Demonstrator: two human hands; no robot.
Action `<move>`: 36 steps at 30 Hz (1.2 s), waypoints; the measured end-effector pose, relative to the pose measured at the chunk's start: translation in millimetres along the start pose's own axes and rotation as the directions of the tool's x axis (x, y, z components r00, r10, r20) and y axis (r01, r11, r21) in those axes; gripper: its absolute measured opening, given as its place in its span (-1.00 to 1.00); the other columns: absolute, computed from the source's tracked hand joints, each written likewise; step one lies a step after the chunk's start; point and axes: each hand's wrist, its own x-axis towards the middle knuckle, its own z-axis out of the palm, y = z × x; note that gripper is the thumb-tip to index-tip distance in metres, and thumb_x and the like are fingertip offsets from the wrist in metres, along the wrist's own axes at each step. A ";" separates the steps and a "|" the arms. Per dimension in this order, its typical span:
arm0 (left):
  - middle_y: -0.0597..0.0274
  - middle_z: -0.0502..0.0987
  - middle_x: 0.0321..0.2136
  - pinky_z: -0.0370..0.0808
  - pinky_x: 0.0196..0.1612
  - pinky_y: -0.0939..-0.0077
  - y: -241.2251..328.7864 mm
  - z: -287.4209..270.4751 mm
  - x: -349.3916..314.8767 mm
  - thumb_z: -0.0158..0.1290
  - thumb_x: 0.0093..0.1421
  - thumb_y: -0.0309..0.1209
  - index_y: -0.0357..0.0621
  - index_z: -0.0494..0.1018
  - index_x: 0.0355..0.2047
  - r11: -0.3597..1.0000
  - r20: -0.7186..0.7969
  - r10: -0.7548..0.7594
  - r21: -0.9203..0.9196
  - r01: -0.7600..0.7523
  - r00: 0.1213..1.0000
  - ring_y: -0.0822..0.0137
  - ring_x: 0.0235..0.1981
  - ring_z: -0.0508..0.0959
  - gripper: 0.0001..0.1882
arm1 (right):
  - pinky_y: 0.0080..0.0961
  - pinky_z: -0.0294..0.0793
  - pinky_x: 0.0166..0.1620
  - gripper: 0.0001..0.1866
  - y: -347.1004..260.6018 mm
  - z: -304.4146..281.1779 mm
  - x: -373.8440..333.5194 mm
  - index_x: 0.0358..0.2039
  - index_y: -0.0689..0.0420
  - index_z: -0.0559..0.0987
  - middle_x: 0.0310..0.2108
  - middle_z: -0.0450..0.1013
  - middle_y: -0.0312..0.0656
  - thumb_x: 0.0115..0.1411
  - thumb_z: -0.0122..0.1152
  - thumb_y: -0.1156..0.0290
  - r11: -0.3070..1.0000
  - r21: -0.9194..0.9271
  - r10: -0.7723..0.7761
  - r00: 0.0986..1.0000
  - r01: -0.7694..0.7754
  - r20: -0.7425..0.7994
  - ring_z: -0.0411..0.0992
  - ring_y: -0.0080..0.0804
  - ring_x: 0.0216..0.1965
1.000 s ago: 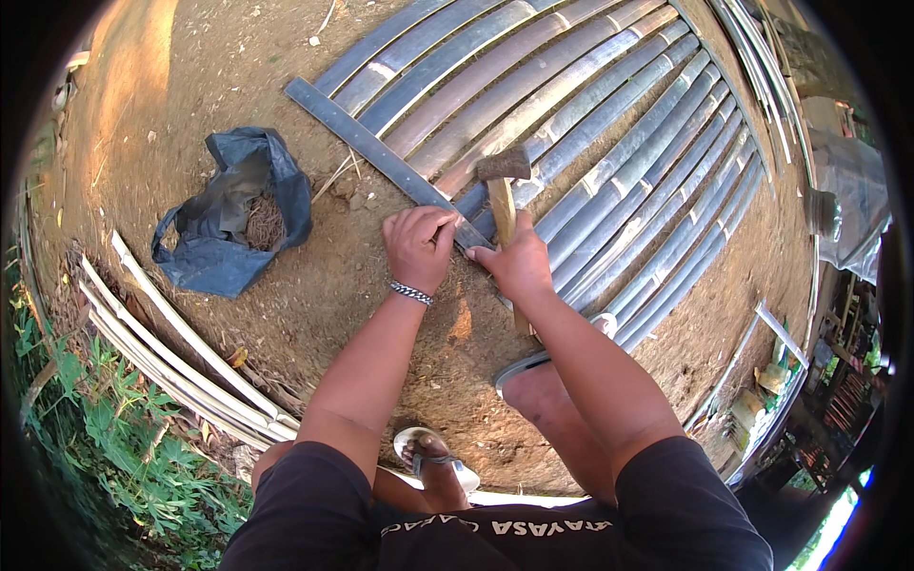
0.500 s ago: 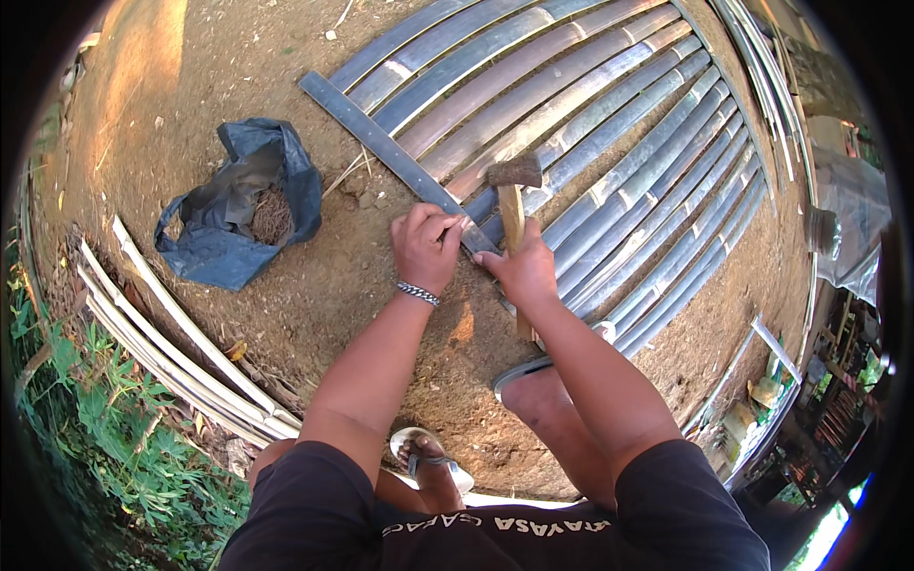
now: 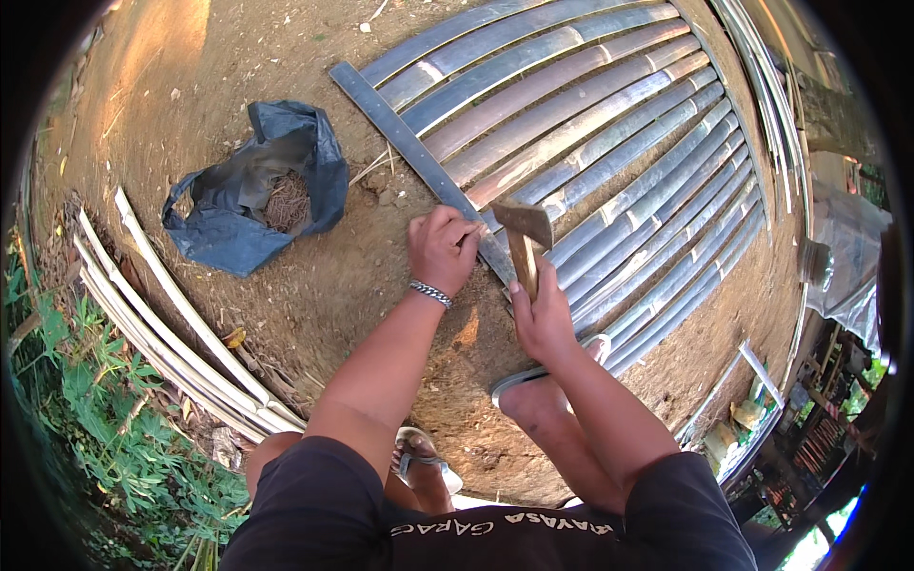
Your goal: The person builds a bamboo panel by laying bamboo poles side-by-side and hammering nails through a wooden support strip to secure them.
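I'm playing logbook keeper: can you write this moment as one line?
left hand: curled, at long flat dark crosspiece | right hand: gripping wooden-handled brown metal hammer | nearby: open dark-blue plastic bag

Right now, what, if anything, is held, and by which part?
Right hand: the brown-headed hammer, high on its wooden handle. Left hand: fingertips together by the dark, flat strip; anything pinched is too small to tell.

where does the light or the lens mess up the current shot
Head view: bamboo slats bend with the fisheye, corners black out; head view: warm sunlight streaks the soil at upper left; head view: a patch at lower right is blown out white.
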 end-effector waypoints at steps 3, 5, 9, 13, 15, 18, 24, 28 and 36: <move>0.35 0.55 -0.35 0.33 -0.04 0.23 1.0 0.4 1.2 0.30 0.08 -0.40 -0.01 0.62 -0.44 1.000 -0.003 0.014 0.006 -0.014 1.000 0.24 -0.27 0.57 -0.94 | 0.12 0.53 -0.05 -0.50 -14.7 -7.3 -10.8 0.29 0.13 0.28 -0.08 0.53 0.36 0.41 0.12 0.29 0.999 -0.040 -0.018 0.998 0.020 0.062 0.54 0.40 -0.10; 0.35 0.55 -0.35 0.32 -0.03 0.23 2.3 -0.2 1.1 0.29 0.08 -0.41 -0.01 0.61 -0.44 1.000 -0.004 0.005 -0.002 -0.005 1.000 0.24 -0.27 0.57 -0.94 | 0.12 0.54 -0.05 -0.49 -19.6 -9.7 -12.9 0.30 0.11 0.27 -0.07 0.54 0.33 0.41 0.12 0.31 0.995 -0.074 -0.067 0.996 0.071 0.062 0.54 0.40 -0.11; 0.34 0.54 -0.35 0.32 -0.03 0.23 3.8 -0.1 1.9 0.28 0.08 -0.42 -0.01 0.61 -0.45 1.000 0.004 0.001 0.002 -0.001 1.000 0.24 -0.26 0.57 -0.94 | 0.11 0.53 -0.05 -0.47 -8.4 -5.5 -13.0 0.34 0.11 0.27 -0.07 0.54 0.32 0.40 0.13 0.35 0.985 -0.128 -0.110 0.994 0.113 0.031 0.53 0.40 -0.10; 0.33 0.55 -0.33 0.32 -0.03 0.23 0.5 0.0 3.0 0.29 0.06 -0.42 -0.02 0.61 -0.44 1.000 0.008 0.006 0.003 -0.006 1.000 0.22 -0.25 0.57 -0.94 | 0.11 0.51 -0.05 -0.45 -17.5 -14.9 -7.4 0.35 0.14 0.26 -0.09 0.53 0.37 0.40 0.14 0.37 0.981 -0.189 -0.031 0.993 0.053 0.116 0.52 0.42 -0.07; 0.32 0.56 -0.32 0.33 -0.03 0.21 1.7 -0.2 0.8 0.30 0.03 -0.43 -0.04 0.60 -0.44 1.000 0.009 0.000 -0.009 0.000 1.000 0.18 -0.25 0.55 -0.91 | 0.13 0.51 -0.05 -0.45 -15.3 -14.0 -10.9 0.35 0.11 0.27 -0.08 0.54 0.34 0.39 0.14 0.37 0.985 -0.166 -0.036 0.996 0.049 0.082 0.53 0.40 -0.10; 0.32 0.56 -0.32 0.33 -0.04 0.22 3.5 0.3 2.1 0.30 0.03 -0.43 -0.04 0.61 -0.43 1.000 0.009 -0.001 0.000 0.001 1.000 0.18 -0.25 0.55 -0.91 | 0.14 0.53 -0.05 -0.45 -9.7 -11.9 -12.4 0.34 0.07 0.29 -0.06 0.54 0.29 0.37 0.14 0.38 0.983 -0.157 -0.089 0.995 0.094 0.034 0.55 0.36 -0.13; 0.32 0.53 -0.33 0.32 -0.01 0.22 1.3 0.0 0.1 0.28 0.08 -0.41 0.01 0.60 -0.42 1.000 0.010 0.017 0.004 -0.017 1.000 0.25 -0.24 0.58 -0.93 | 0.13 0.52 -0.04 -0.44 -11.2 -11.0 -10.1 0.36 0.10 0.27 -0.09 0.54 0.35 0.39 0.14 0.36 0.983 -0.177 -0.036 0.998 0.047 0.061 0.53 0.39 -0.09; 0.33 0.54 -0.32 0.32 -0.01 0.23 0.8 -1.7 0.1 0.29 0.07 -0.42 0.01 0.61 -0.42 1.000 0.016 0.004 0.011 -0.004 1.000 0.23 -0.25 0.57 -0.93 | 0.13 0.52 0.01 -0.46 -12.7 -6.8 -8.3 0.34 0.09 0.31 -0.05 0.54 0.33 0.39 0.13 0.33 0.980 -0.196 -0.032 0.997 0.046 0.077 0.53 0.37 -0.05; 0.35 0.54 -0.32 0.32 0.00 0.23 1.9 0.1 0.6 0.29 0.08 -0.41 0.03 0.61 -0.45 1.000 0.004 0.014 0.022 -0.014 1.000 0.25 -0.24 0.58 -0.94 | -0.02 0.55 -0.07 -0.45 -2.2 9.7 4.5 0.28 0.17 0.33 -0.17 0.58 0.26 0.33 0.23 0.34 0.994 0.056 0.099 0.991 -0.094 -0.092 0.57 0.31 -0.11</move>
